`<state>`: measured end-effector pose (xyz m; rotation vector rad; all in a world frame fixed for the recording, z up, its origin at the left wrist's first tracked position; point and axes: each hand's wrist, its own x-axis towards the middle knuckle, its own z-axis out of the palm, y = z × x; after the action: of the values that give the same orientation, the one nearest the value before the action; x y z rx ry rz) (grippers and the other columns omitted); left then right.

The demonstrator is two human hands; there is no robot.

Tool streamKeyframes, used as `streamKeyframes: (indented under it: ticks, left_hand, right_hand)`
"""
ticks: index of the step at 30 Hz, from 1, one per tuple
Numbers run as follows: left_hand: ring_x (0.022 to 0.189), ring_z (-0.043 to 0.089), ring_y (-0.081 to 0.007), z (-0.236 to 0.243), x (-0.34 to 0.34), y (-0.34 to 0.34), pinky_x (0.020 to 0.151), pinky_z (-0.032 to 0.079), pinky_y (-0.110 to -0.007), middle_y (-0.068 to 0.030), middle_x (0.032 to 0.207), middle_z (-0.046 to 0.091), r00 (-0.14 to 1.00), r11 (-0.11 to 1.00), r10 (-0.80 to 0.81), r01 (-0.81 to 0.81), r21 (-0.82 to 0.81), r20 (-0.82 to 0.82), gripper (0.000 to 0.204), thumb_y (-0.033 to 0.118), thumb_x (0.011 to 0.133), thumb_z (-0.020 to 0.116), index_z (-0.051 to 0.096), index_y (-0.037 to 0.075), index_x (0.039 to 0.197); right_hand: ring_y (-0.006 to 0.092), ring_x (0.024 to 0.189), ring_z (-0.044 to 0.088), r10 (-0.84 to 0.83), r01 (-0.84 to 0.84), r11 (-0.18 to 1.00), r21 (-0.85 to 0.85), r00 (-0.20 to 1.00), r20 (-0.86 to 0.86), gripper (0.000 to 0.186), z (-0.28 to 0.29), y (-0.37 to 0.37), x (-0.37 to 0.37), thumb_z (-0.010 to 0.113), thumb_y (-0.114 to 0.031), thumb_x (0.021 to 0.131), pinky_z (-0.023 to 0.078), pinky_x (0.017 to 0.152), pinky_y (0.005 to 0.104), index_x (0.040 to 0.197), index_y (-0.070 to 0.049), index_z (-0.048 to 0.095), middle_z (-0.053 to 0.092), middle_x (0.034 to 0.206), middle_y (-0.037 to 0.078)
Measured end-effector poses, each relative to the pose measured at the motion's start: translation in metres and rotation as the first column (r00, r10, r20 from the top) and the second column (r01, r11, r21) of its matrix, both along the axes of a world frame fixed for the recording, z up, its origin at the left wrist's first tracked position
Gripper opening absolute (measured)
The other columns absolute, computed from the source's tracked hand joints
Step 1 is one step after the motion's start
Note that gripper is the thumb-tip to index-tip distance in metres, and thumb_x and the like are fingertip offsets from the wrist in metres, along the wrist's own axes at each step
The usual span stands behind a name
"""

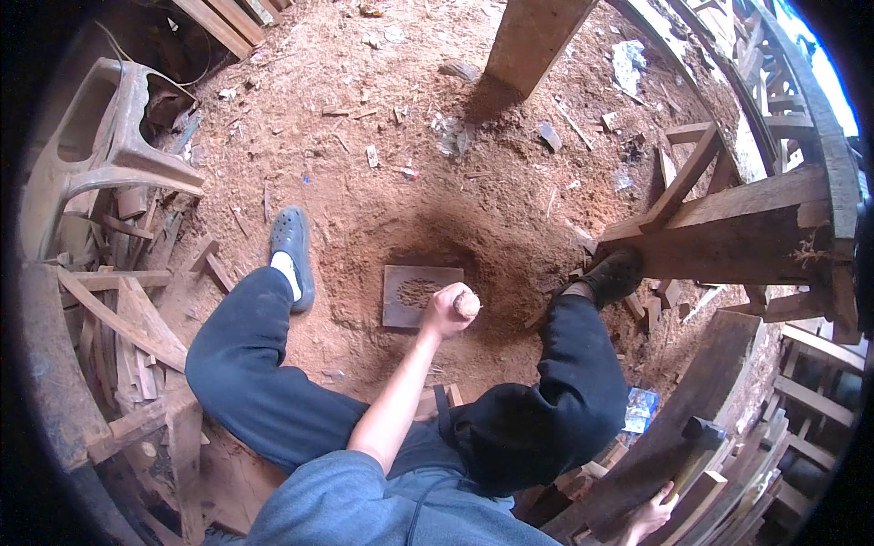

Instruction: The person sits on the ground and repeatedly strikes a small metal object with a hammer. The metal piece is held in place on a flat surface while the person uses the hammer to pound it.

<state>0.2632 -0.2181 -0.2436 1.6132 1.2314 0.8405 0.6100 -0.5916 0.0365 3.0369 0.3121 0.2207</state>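
Note:
My left hand (446, 312) is closed around a thick wooden handle (467, 305), seen end-on with a pale, worn top. Whatever lies below the fist is hidden. Under and beside that hand, a flat square wooden board (393, 305) sits in a shallow hollow between my feet. A rough, chipped-looking oval patch (417, 293) marks its middle. Out at the lower right, my right hand (651, 515) grips a hammer (689, 469) by its wooden handle. The dark hammer head (704, 431) points away from me, over wooden planks.
Wood shavings and scraps cover the ground (364, 155). A broken plastic chair (118, 136) and wood offcuts (127, 318) crowd the left. A heavy beam (737, 237) stands at the right, a post (542, 41) at the far side. A thick plank (701, 391) leans near the hammer.

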Motion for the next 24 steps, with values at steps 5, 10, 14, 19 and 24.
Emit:
streamKeyframes:
  ticks: [5, 10, 14, 19, 24]
  left_hand:
    - [0.076, 0.063, -0.0296, 0.003, 0.002, 0.0, 0.067, 0.05, -0.035, -0.0111, 0.079, 0.062, 0.998, 1.0, -0.008, 0.007, -0.017, -0.058, 0.031, 0.013, 0.063, 0.078, 0.056, 0.006, 0.084]
    - [0.076, 0.063, -0.0296, 0.001, 0.008, 0.001, 0.067, 0.05, -0.035, -0.0114, 0.079, 0.062, 0.999, 1.0, -0.025, 0.025, -0.007, -0.023, 0.028, 0.011, 0.063, 0.077, 0.057, 0.005, 0.081]
    - [0.075, 0.063, -0.0299, 0.001, 0.013, 0.001, 0.067, 0.05, -0.035, -0.0113, 0.078, 0.062, 0.999, 1.0, -0.018, 0.018, -0.008, -0.029, 0.025, 0.01, 0.064, 0.076, 0.057, 0.005, 0.08]
    - [0.078, 0.062, -0.0319, 0.002, 0.014, -0.005, 0.068, 0.049, -0.039, -0.0114, 0.079, 0.062, 1.0, 1.0, 0.003, -0.002, 0.031, -0.03, 0.022, 0.01, 0.065, 0.072, 0.057, 0.007, 0.081]
    - [0.08, 0.062, -0.032, 0.003, 0.008, -0.012, 0.071, 0.049, -0.037, -0.0122, 0.081, 0.062, 1.0, 0.999, -0.01, 0.01, 0.039, -0.007, 0.025, 0.011, 0.065, 0.074, 0.057, 0.006, 0.082]
  right_hand:
    - [0.0466, 0.089, 0.06, 0.056, -0.057, 0.998, 0.025, 0.998, 0.009, 0.064, 0.0, 0.001, -0.001, 0.04, -0.057, 0.093, 0.046, 0.075, 0.0515, 0.114, 0.0, 0.059, 0.064, 0.095, 0.028]
    - [0.0469, 0.088, 0.059, 0.032, -0.032, 0.999, 0.018, 0.999, 0.002, 0.062, 0.002, 0.003, -0.003, 0.041, -0.056, 0.093, 0.044, 0.073, 0.0522, 0.111, 0.0, 0.06, 0.064, 0.092, 0.028]
    - [0.0472, 0.088, 0.059, -0.012, 0.013, 0.999, 0.038, 1.0, -0.026, 0.063, 0.001, 0.002, -0.002, 0.041, -0.057, 0.093, 0.044, 0.071, 0.0521, 0.109, 0.0, 0.06, 0.064, 0.091, 0.028]
    - [0.0463, 0.083, 0.06, 0.025, -0.026, 0.999, 0.035, 0.999, 0.024, 0.057, -0.001, 0.0, -0.001, 0.041, -0.055, 0.094, 0.044, 0.068, 0.0507, 0.109, -0.003, 0.059, 0.064, 0.087, 0.026]
    - [0.0465, 0.081, 0.06, 0.042, -0.043, 0.999, 0.012, 0.997, 0.068, 0.06, -0.002, 0.0, -0.002, 0.04, -0.059, 0.092, 0.043, 0.066, 0.0528, 0.104, -0.005, 0.06, 0.065, 0.083, 0.025]
